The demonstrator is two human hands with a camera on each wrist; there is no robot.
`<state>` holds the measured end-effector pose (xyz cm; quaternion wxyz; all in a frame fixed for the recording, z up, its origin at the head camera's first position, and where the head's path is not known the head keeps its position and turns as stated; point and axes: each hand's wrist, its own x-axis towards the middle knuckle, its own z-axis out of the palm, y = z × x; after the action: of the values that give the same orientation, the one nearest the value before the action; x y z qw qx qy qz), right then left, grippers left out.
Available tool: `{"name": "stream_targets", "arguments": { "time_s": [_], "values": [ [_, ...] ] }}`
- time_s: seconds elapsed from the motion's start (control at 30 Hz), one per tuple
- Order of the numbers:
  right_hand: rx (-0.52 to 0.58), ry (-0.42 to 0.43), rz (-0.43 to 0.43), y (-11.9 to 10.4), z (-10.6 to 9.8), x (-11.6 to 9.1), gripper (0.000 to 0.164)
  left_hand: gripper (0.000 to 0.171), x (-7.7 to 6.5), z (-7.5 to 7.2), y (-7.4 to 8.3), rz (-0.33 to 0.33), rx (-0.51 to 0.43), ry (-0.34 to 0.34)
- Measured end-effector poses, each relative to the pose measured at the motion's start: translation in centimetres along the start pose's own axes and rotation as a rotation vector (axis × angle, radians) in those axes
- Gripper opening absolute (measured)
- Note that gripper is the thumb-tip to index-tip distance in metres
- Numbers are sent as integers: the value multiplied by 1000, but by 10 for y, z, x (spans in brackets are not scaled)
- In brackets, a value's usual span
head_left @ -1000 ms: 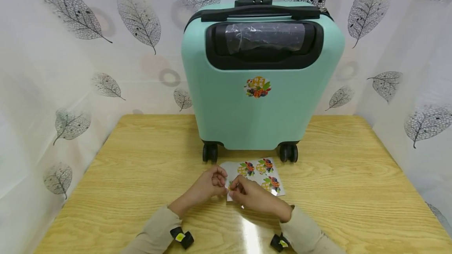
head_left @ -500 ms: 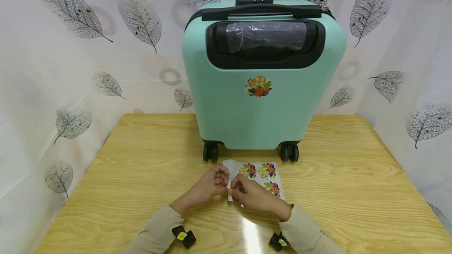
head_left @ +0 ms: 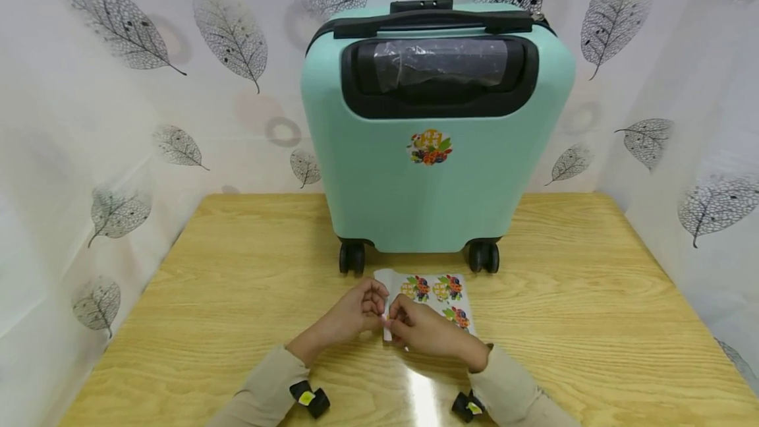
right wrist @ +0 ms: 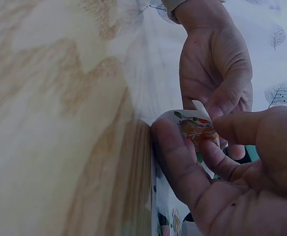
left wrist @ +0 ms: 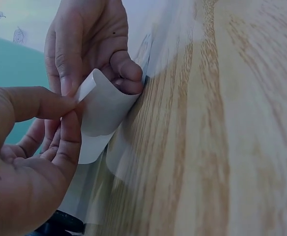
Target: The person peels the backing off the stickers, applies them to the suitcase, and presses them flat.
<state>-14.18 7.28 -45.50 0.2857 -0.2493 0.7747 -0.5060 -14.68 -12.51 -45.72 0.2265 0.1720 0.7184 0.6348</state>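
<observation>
A white sheet of round fruit stickers (head_left: 388, 276) lies on the table, its near left corner bent up between my hands. My left hand (head_left: 354, 313) pinches that raised edge between thumb and forefinger. Pressed close beside it, my right hand (head_left: 431, 329) grips the same bent corner. In the left wrist view the paper's white back (left wrist: 106, 110) curls over between the hands. A fruit sticker (right wrist: 197, 130) shows on the curled paper in the right wrist view, partly hidden by fingers. Whether the sticker's edge is lifted cannot be seen.
A mint-green suitcase (head_left: 427, 196) stands upright behind the sheet, on black wheels (head_left: 483, 256). One round fruit sticker (head_left: 429, 147) is on its front. The wooden table (head_left: 237, 262) meets leaf-patterned cloth walls (head_left: 249, 143) at its back and sides.
The sheet's left side has been bent up further between my hands, and its flat part has shifted slightly. Both hands keep nearly the same place; the view has tilted a little.
</observation>
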Motion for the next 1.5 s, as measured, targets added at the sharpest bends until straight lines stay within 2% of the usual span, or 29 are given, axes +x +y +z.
{"name": "stream_targets", "arguments": {
  "time_s": [0.43, 0.77, 1.17, 1.5],
  "values": [
    [-18, -29, 19, 0, -1, 0, 16, 38, 0, 1, -2, -10, 32, 24],
    [-48, 6, 28, -3, 0, -1, 16, 36, -5, -1, -5, -41, 57, 28],
    [39, 31, 61, 1, -3, -2, 15, 32, -9, -10, -7, -72, 94, 39],
    [59, 36, 60, 3, -6, -3, 17, 34, -8, -10, -6, -80, 105, 44]
  ]
}}
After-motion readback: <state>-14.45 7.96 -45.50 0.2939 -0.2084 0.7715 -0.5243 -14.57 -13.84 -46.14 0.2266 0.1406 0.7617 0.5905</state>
